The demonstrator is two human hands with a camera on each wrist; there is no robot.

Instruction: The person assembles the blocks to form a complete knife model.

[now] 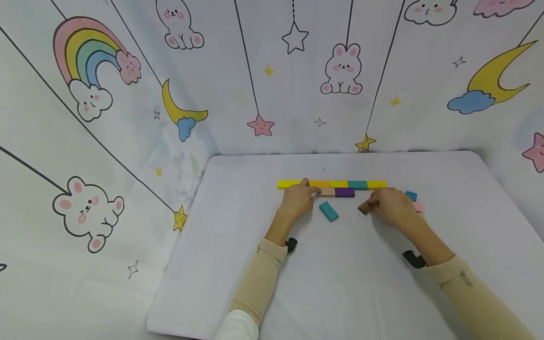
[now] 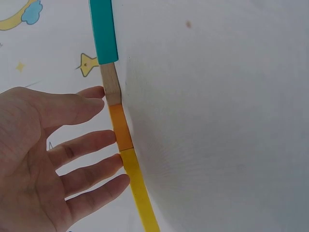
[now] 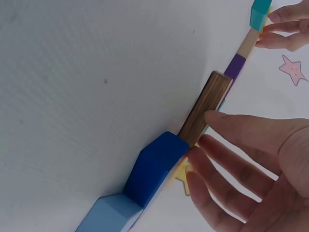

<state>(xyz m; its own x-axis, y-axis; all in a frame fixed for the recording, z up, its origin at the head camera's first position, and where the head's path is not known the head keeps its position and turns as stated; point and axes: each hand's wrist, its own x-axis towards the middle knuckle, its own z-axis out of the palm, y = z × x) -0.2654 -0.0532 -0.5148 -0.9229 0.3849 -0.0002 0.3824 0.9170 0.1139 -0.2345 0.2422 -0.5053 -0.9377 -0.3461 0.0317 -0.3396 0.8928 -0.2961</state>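
Note:
My left hand (image 1: 296, 198) is at the left end of a short row of blocks, its fingers extended. A fingertip touches the plain wooden block (image 1: 327, 192), which lies end to end with a purple block (image 1: 344, 192). Behind runs a longer row with yellow (image 1: 376, 184), orange (image 1: 319, 183) and teal (image 1: 357, 185) blocks. My right hand (image 1: 393, 206) pinches a brown wood-grain block (image 3: 205, 107) between thumb and fingers, to the right of the purple one. A loose teal block (image 1: 329, 211) lies slantwise between my hands.
Beyond my right hand a blue block (image 1: 411, 195) and a pink block (image 1: 419, 207) are partly hidden. The right wrist view also has a dark blue block (image 3: 155, 166) and a light blue block (image 3: 110, 212). White cloth covers the table (image 1: 340, 283); a printed backdrop (image 1: 238, 85) stands behind.

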